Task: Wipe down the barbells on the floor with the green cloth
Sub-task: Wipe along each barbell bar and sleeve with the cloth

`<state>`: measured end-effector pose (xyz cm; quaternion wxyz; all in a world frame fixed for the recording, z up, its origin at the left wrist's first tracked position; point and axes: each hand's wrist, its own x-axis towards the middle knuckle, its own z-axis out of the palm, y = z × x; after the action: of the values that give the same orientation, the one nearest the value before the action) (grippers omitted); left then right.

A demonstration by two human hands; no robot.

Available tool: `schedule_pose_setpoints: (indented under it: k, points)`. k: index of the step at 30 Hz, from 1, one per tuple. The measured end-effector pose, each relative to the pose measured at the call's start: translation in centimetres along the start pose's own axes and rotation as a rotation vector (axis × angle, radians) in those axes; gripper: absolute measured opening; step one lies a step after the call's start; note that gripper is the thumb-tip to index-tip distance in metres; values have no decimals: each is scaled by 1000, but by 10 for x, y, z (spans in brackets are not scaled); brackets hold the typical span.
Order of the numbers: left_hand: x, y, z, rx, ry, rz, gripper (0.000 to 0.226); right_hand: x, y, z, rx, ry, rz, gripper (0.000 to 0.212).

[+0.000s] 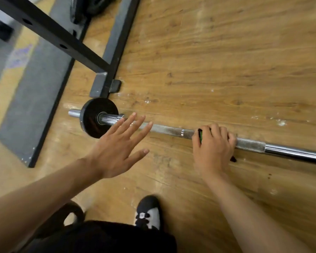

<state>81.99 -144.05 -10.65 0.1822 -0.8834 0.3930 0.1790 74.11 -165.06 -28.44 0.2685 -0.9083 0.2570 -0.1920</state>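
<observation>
A steel barbell lies across the wooden floor, with a small black plate on its left sleeve. My right hand is wrapped over the bar's knurled part and grips the green cloth against it; only a sliver of green shows between the fingers. My left hand hovers with its fingers spread, just in front of the bar near the plate. I cannot tell whether its fingertips touch the bar.
A black rack frame stands on the floor just behind the plate, with a slanted beam reaching up-left. A grey mat lies at the left. My shoe is planted in front of the bar, and another plate lies by my leg.
</observation>
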Motion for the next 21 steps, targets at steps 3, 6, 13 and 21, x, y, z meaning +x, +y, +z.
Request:
schedule_pose_setpoints:
  k: [3, 6, 13, 21]
  points:
    - [5, -16, 7, 30, -14, 4, 72, 4, 3, 6, -36, 67, -25, 22]
    - [27, -34, 36, 30, 30, -7, 71, 7, 7, 15, -71, 165, -66, 20]
    - [62, -105, 99, -18, 202, 15, 72, 11, 12, 18, -159, 203, -90, 26]
    - [107, -172, 160, -339, 473, 42, 73, 32, -91, 26, 163, 227, 191, 29]
